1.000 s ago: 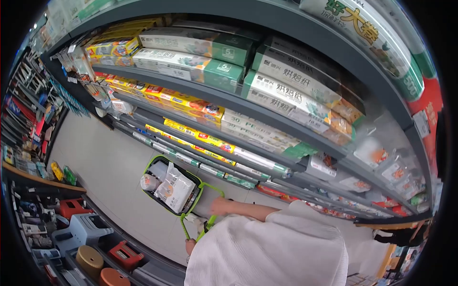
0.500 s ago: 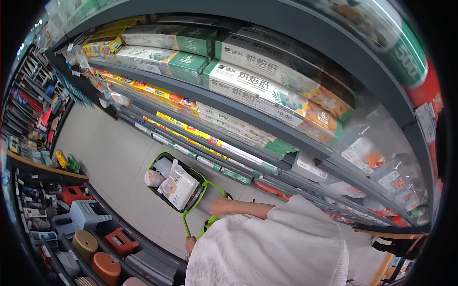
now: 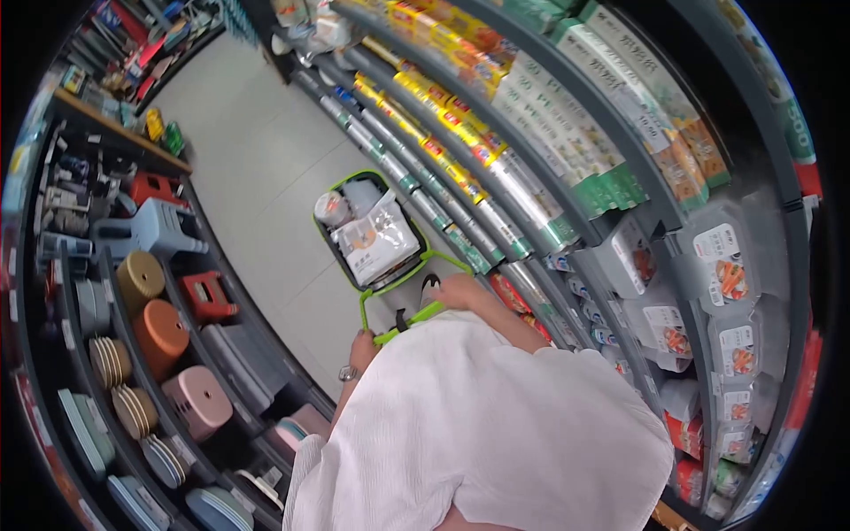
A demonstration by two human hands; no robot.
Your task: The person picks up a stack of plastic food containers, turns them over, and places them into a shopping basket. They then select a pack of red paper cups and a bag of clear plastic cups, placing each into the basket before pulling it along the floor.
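Note:
Ahead of my legs sits a dark shopping basket (image 3: 398,279) with a lime-green rim. In it are a white printed plastic package (image 3: 379,246), a round wrapped item (image 3: 333,209) and a pale grey item (image 3: 361,196). A lime-green handle (image 3: 427,311) reaches from the basket toward me. My left hand (image 3: 362,348), with a watch at the wrist, is closed around its left side. On the right side, my right hand (image 3: 459,291) is closed at the handle; its fingertips are partly hidden.
Shelves on the right carry yellow boxes (image 3: 452,115), baking paper boxes (image 3: 611,84) and clear food containers (image 3: 730,265). On the left, shelves hold a blue-grey stool (image 3: 164,227), an orange stool (image 3: 161,327) and a pink stool (image 3: 197,401). Tiled floor (image 3: 257,133) runs between.
My view has turned and tilted down, so the left shelves show more. The basket appears higher and further right. My right hand has come closer onto the handle; the left hand stays on it.

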